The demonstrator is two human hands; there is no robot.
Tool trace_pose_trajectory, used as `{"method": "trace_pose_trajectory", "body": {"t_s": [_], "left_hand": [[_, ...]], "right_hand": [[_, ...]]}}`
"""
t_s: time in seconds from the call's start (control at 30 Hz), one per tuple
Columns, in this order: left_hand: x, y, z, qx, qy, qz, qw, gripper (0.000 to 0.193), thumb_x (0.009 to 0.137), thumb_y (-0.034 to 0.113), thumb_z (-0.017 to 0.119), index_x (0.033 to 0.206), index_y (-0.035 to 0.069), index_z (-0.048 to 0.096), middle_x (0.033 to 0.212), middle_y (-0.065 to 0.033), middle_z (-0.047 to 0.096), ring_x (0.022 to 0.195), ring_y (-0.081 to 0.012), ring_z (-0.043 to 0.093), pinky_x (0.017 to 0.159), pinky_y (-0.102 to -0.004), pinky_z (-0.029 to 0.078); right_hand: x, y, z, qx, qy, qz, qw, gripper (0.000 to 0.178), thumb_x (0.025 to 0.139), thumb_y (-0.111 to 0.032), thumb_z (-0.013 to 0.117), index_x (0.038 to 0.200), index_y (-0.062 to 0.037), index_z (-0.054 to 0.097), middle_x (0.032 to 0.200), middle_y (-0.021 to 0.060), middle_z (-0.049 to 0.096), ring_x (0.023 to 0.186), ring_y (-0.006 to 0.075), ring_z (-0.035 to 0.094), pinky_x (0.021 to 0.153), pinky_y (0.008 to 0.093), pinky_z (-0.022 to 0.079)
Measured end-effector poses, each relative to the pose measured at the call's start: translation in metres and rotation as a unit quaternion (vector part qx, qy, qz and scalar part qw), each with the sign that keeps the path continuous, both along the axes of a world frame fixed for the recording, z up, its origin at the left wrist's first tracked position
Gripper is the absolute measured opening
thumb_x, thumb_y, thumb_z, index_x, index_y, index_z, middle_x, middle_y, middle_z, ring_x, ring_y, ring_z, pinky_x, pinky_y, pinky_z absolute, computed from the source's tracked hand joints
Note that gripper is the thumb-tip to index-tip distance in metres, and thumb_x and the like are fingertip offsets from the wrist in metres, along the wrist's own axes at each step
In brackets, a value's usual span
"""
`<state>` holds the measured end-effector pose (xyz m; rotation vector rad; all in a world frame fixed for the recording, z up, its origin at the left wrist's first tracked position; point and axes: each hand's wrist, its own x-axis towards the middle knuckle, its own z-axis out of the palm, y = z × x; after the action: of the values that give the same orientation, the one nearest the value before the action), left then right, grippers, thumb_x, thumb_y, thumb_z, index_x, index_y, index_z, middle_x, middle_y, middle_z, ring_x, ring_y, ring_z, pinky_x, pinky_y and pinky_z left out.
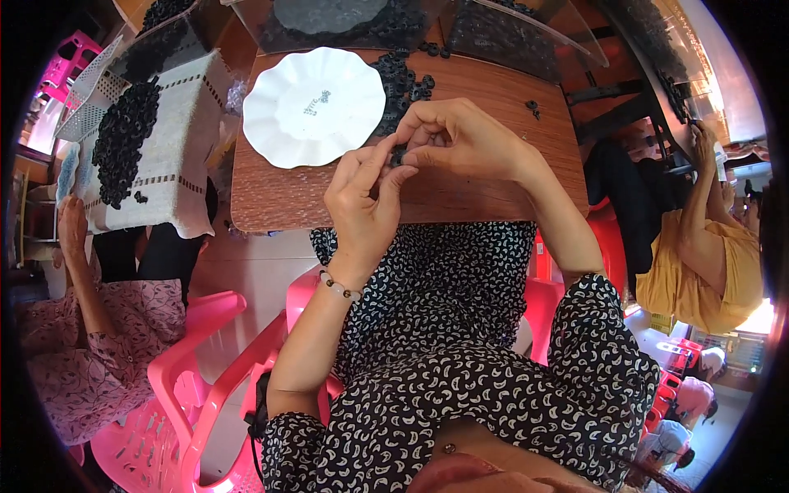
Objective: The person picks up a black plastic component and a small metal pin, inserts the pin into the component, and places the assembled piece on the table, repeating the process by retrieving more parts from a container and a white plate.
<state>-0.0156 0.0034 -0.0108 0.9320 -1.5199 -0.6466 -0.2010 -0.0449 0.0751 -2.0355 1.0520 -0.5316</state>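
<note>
Pinched between the fingertips of both my hands is a small black part, held just above the near half of the wooden table. My left hand, with a beaded bracelet at the wrist, grips it from the left. From the right, my right hand closes thumb and forefinger on the same part, whose exact shape the fingers mostly hide. Beyond my hands lies a white scalloped plate with small markings in its middle. Right beside the plate, a heap of similar black parts spreads over the tabletop.
Clear bins of black parts line the table's far edge. Two loose parts lie at the right. On the left, a cloth-covered table bears another black heap beside a co-worker's hand. Another person in yellow sits right.
</note>
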Motion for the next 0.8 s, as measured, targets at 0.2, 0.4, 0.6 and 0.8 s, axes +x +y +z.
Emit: {"method": "trace_pose_trajectory", "body": {"t_s": [0.2, 0.4, 0.6, 0.8], "left_hand": [[0.000, 0.003, 0.004, 0.078, 0.119, 0.006, 0.990, 0.031, 0.096, 0.005, 0.070, 0.126, 0.000, 0.070, 0.105, -0.0077, 0.062, 0.079, -0.0119, 0.062, 0.070, -0.0243, 0.052], [0.001, 0.003, 0.010, 0.049, 0.192, 0.052, 0.979, 0.027, 0.102, 0.010, 0.064, 0.126, 0.000, 0.070, 0.110, -0.0061, 0.057, 0.082, -0.0096, 0.059, 0.070, -0.0223, 0.052], [0.005, 0.004, 0.011, 0.070, 0.174, 0.088, 0.978, 0.028, 0.100, 0.014, 0.068, 0.123, 0.000, 0.071, 0.110, -0.0048, 0.060, 0.092, -0.0120, 0.059, 0.081, -0.0245, 0.050], [0.006, 0.002, 0.010, 0.085, 0.181, 0.100, 0.975, 0.028, 0.099, 0.012, 0.069, 0.123, -0.002, 0.070, 0.108, -0.0047, 0.064, 0.098, -0.0116, 0.059, 0.085, -0.0247, 0.049]], "right_hand": [[0.007, -0.030, -0.004, 0.125, -0.072, -0.054, 0.988, 0.024, 0.093, -0.017, 0.074, 0.108, -0.0002, 0.067, 0.081, 0.0023, 0.071, 0.075, 0.0077, 0.065, 0.064, 0.0262, 0.049], [0.056, -0.072, -0.041, -0.202, -0.013, -0.036, 0.979, 0.022, 0.086, -0.020, 0.077, 0.094, -0.0001, 0.074, 0.086, 0.0156, 0.074, 0.075, 0.0270, 0.071, 0.071, 0.0370, 0.054], [0.089, -0.085, -0.054, -0.215, 0.103, -0.061, 0.969, 0.021, 0.083, -0.020, 0.076, 0.092, -0.0010, 0.076, 0.086, 0.0171, 0.073, 0.077, 0.0338, 0.070, 0.072, 0.0414, 0.055], [0.090, -0.087, -0.061, -0.226, 0.108, -0.061, 0.966, 0.019, 0.083, -0.018, 0.073, 0.088, 0.0004, 0.075, 0.082, 0.0171, 0.073, 0.076, 0.0334, 0.070, 0.071, 0.0426, 0.055]]}}
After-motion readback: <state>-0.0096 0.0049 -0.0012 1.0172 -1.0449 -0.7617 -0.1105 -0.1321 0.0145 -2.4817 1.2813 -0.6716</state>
